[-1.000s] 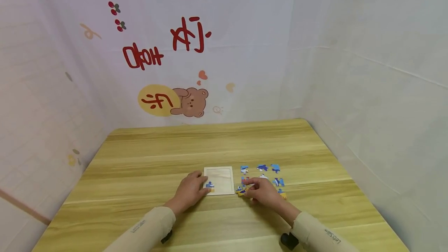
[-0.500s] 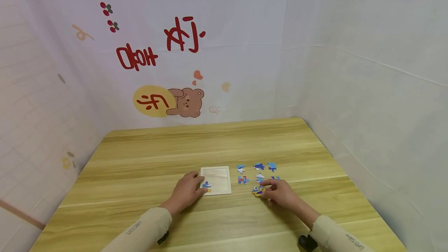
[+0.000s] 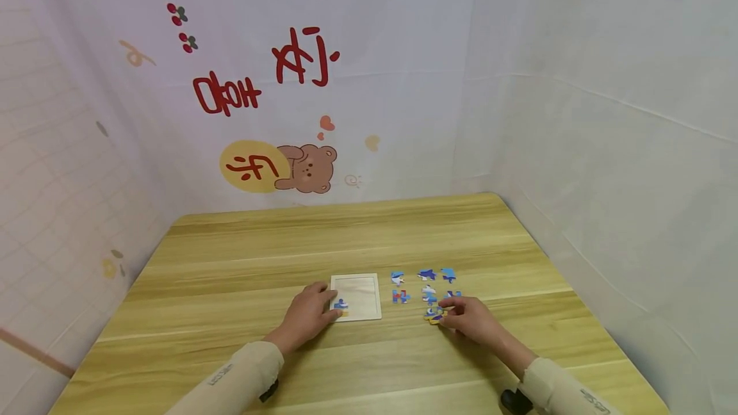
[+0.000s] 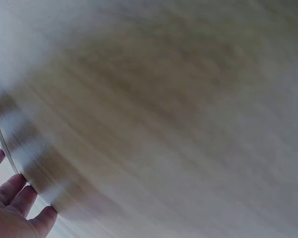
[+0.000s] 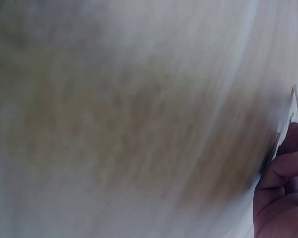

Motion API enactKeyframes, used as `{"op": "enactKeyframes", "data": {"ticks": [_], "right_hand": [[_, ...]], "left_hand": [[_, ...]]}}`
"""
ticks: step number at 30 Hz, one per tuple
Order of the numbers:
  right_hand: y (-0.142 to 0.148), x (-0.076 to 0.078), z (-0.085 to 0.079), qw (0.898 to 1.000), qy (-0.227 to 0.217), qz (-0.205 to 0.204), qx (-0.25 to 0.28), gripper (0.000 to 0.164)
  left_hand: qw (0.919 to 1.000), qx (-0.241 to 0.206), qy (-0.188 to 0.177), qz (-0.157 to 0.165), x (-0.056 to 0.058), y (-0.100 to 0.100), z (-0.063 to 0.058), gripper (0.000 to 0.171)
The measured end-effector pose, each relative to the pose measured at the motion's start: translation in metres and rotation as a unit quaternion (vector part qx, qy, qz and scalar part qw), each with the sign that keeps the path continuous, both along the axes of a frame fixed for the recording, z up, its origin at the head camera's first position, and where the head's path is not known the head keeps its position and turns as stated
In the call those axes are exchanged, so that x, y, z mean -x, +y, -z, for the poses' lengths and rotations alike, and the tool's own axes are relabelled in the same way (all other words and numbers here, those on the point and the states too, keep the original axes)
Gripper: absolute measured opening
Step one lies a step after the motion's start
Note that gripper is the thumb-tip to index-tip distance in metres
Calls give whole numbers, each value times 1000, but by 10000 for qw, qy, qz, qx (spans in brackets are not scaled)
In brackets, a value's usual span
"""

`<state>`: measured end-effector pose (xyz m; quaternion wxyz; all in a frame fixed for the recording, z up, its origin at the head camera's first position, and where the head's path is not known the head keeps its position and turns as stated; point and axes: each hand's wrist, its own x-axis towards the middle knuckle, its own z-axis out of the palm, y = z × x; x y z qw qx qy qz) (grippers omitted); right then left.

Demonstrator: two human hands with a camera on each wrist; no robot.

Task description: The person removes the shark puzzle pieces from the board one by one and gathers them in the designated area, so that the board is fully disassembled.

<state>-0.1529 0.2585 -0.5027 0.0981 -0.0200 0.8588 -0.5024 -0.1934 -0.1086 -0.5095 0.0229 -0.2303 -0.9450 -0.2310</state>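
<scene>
In the head view my left hand point(image 3: 308, 314) rests at the left side of a pale, shallow puzzle tray point(image 3: 373, 300), fingertips on its edge. Its fingers look fairly straight in the left wrist view. One blue, white and yellow puzzle piece point(image 3: 341, 305) lies in the tray's lower left corner, beside my left thumb. To the right, my right hand point(image 3: 473, 320) pinches a yellow and blue puzzle piece point(image 3: 434, 315) between thumb and finger, low over or on the table. The right wrist view shows curled fingers at its right edge; the piece is unclear there.
Loose puzzle pieces lie in rough rows right of the tray, among them a red and blue one point(image 3: 400, 296), a dark blue one point(image 3: 426, 275) and a light blue one point(image 3: 448, 274). My right hand partly covers another blue piece point(image 3: 453, 293). All lie on a wooden table point(image 3: 277, 242).
My right hand has moved right, away from the tray, carrying the yellow and blue puzzle piece with it. My left hand stays at the tray. The head view has shifted slightly.
</scene>
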Motion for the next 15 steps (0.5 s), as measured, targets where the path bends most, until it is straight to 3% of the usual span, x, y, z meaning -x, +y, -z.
{"op": "enactKeyframes", "data": {"ticks": [6,15], "right_hand": [[-1,-1,-2,9999,50,103,-68,36],[-4,0,-5,9991,156,-128,-379,32]], "left_hand": [[10000,38,15,-12,0,0,0,43],[10000,10,25,-4,-1,0,0,42]]}}
